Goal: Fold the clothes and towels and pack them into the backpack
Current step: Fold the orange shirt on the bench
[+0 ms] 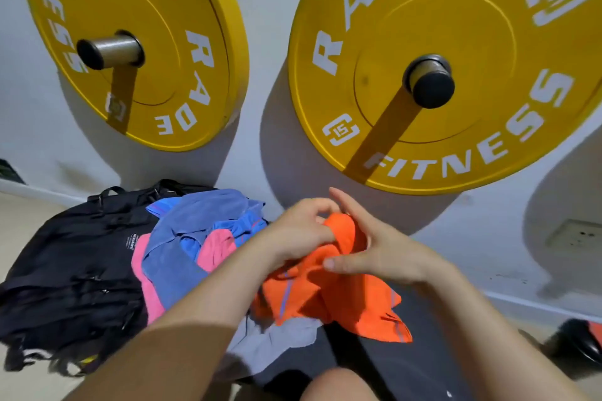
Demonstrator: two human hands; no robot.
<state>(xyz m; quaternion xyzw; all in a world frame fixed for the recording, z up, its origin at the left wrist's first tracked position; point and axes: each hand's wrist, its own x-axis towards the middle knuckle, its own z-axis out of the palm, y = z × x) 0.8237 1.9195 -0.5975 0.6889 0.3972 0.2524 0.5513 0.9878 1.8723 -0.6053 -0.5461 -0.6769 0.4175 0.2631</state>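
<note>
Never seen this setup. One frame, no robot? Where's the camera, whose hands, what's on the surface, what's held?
No robot: a person works bare-handed. The one picture comes from a wide-angle camera on their head, looking down, so the arms enter from below. The left hand grips an orange garment; the right hand seems to pinch it between thumb and straight fingers. To the left lie a black backpack and, heaped beside it, a blue towel and pink cloth; grey cloth shows below the orange. Behind hang yellow weight plates.
</note>
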